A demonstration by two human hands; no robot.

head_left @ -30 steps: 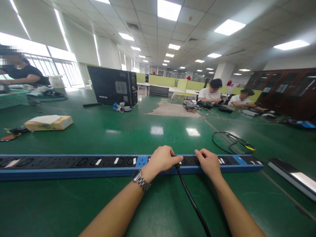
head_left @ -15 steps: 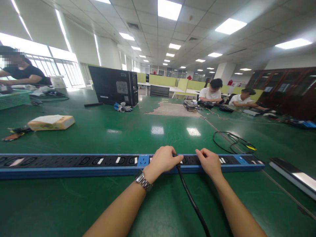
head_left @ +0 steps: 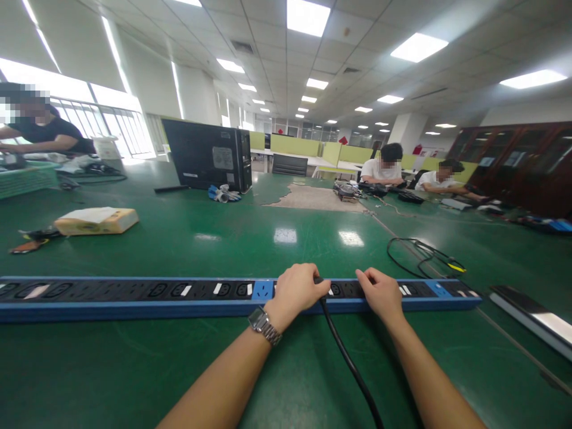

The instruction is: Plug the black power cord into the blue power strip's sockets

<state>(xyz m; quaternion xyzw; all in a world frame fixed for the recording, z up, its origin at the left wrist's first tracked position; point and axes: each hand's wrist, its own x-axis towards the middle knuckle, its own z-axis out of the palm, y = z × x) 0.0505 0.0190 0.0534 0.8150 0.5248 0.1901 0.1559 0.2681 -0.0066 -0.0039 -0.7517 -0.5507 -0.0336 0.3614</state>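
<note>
A long blue power strip (head_left: 134, 310) with black sockets and a few blue ones lies across the table before me. My left hand (head_left: 298, 287), a metal watch on its wrist, is closed around a black plug (head_left: 318, 281) at the strip's sockets. From this plug a thick black cord (head_left: 342, 351) runs down toward me. Whether the plug's pins are fully inside a socket is hidden. My right hand (head_left: 381, 293) is curled over the strip to the right of the plug, thumb and fingers at its far edge.
A tissue pack (head_left: 98, 221) lies at left, a black computer case (head_left: 210, 156) and gloves (head_left: 224, 193) farther back. Coiled black cable (head_left: 420, 255) lies beyond the strip's right part, a dark flat device (head_left: 531, 316) at far right. Several people sit around the table.
The view has shifted very slightly. My left wrist has turned a little, showing more of the watch face. Both hands keep their places on the plug and strip.
</note>
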